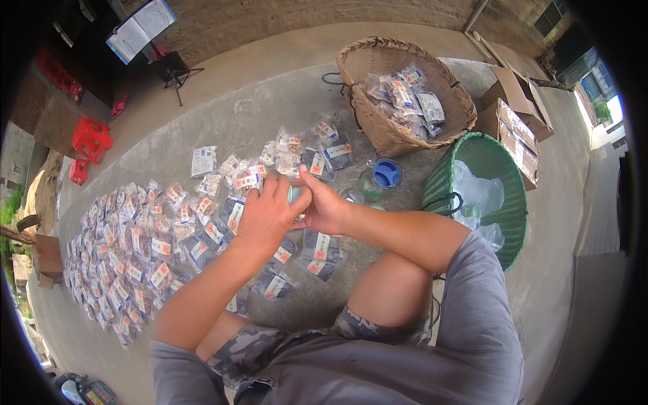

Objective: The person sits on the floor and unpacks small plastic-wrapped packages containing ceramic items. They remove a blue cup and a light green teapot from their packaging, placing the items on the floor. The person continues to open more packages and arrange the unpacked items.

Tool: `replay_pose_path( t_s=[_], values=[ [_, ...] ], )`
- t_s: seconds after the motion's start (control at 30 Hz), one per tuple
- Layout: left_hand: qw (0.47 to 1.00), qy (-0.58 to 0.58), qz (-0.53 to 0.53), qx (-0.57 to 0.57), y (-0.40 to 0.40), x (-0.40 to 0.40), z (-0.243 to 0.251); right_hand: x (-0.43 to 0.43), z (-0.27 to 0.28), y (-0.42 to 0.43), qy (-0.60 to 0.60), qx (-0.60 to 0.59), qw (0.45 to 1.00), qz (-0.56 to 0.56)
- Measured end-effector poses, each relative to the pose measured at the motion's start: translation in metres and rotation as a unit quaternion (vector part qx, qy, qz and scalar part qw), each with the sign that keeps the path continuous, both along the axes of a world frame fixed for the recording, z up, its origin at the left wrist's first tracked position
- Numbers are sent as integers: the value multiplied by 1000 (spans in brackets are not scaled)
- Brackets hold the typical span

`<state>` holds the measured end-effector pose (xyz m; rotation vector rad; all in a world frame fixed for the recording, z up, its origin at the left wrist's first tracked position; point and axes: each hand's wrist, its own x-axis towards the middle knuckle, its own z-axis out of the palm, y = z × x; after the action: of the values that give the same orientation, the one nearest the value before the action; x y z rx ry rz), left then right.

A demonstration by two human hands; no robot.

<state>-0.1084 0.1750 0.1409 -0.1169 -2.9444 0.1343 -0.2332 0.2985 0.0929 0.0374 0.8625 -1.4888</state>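
My left hand [267, 208] and my right hand [324, 203] meet over the floor in front of me. Between them they hold a small pale-green round object [293, 194]. Fingers cover most of it, so its exact kind cannot be told. Beneath and around the hands lie clear plastic packets with printed labels. Some packets hold dark contents [321, 248]; others hold reddish-brown pieces [248, 178]. Just beyond my right wrist stands a clear jar with a blue lid [387, 173], with other clear containers [353, 195] beside it.
Many packets [126, 248] spread over the concrete at left. A woven basket [362, 119] holds more packets. Near my right elbow, a green basket [438, 174] contains plastic bags. Cardboard boxes [511, 136], red stools [92, 139] and a stand with an open book [139, 33] stand farther out.
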Motion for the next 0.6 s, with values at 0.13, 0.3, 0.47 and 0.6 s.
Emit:
replay_pose_path(
  t_s=[0.13, 0.3, 0.47, 0.6],
  values=[
    [991, -18, -51, -123, 12, -27, 16, -13, -6, 11, -26, -76, 997, 3],
    [996, 7, -47, -71, 1, -25, 41, -22, 7, 17, -36, -68, 997, 1],
    [999, 36, -13, 30, -5, -15, 53, -29, -1, 20, -39, -108, 993, 18],
    [985, 79, 19, 149, -13, -9, 41, -27, 6, 21, 10, -99, 995, 6]
  ],
)
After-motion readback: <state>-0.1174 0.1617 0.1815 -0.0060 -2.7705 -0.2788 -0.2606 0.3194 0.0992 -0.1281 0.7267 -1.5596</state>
